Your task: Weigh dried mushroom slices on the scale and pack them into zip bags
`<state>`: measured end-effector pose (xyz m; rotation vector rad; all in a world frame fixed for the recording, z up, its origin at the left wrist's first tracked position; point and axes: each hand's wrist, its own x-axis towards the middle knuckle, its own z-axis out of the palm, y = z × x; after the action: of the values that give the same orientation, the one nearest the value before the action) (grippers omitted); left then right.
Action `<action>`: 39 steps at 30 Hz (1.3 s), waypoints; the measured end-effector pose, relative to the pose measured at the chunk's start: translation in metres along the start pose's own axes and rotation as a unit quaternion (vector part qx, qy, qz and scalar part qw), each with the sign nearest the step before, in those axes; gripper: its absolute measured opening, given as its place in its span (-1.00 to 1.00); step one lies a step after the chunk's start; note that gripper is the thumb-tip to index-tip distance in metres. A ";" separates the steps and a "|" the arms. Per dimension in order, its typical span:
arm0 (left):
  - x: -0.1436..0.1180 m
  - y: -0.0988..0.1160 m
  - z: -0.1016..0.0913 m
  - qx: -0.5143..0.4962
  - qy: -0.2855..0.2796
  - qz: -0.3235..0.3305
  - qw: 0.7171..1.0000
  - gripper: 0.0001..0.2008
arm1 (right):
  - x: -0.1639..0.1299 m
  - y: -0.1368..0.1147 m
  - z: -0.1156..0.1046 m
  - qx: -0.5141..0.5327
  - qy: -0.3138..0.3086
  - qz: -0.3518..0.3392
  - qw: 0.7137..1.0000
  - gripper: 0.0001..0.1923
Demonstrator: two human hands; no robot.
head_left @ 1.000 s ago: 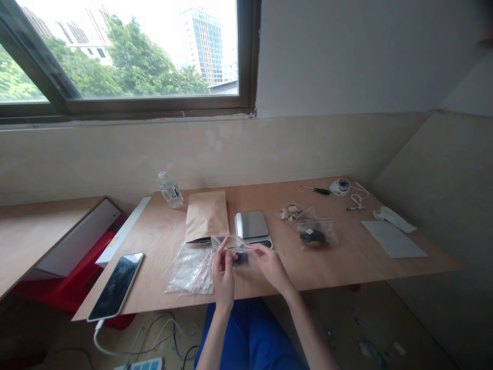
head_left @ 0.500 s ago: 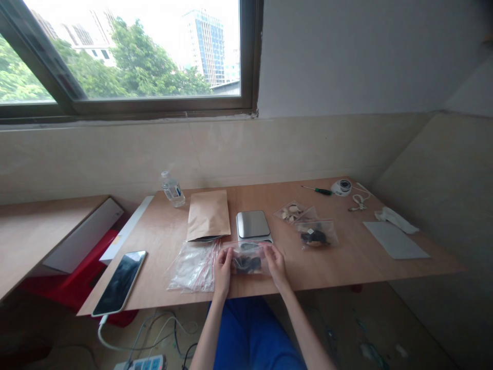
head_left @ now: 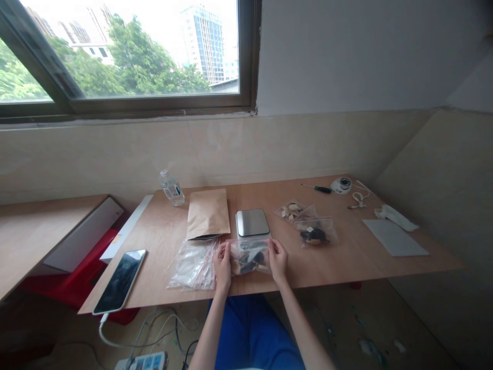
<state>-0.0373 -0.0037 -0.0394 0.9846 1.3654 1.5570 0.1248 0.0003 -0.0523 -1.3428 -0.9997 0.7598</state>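
Observation:
My left hand (head_left: 223,263) and my right hand (head_left: 278,260) pinch the two top corners of a small clear zip bag (head_left: 249,257) with dark and pale pieces inside. The bag stands stretched between them over the table's near edge, in front of a small kitchen scale (head_left: 252,222). A pile of empty clear zip bags with red seals (head_left: 192,265) lies just left of my left hand.
On the wooden table (head_left: 346,262): a brown paper pouch (head_left: 208,214), water bottle (head_left: 171,188), phone (head_left: 120,280) on a cable, two filled zip bags (head_left: 315,232), a screwdriver (head_left: 317,188), a round white device (head_left: 341,185), a grey sheet (head_left: 394,237). A power strip (head_left: 142,362) lies below.
My hands moved apart from the bag's middle to its two top corners. The bag went from tilted and loose to flat and stretched between them.

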 end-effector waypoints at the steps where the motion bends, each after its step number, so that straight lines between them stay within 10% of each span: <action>1: 0.000 0.000 0.000 -0.003 0.000 -0.005 1.000 -0.64 | 0.003 0.001 -0.001 -0.007 0.004 -0.004 1.000 -0.57; 39: -0.005 0.000 -0.002 0.017 0.021 0.035 0.999 -0.77 | 0.008 0.007 -0.009 -0.023 0.022 -0.036 0.999 -0.67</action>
<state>-0.0377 -0.0087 -0.0394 1.0356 1.4049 1.6195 0.1371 0.0040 -0.0579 -1.3512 -1.0310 0.6551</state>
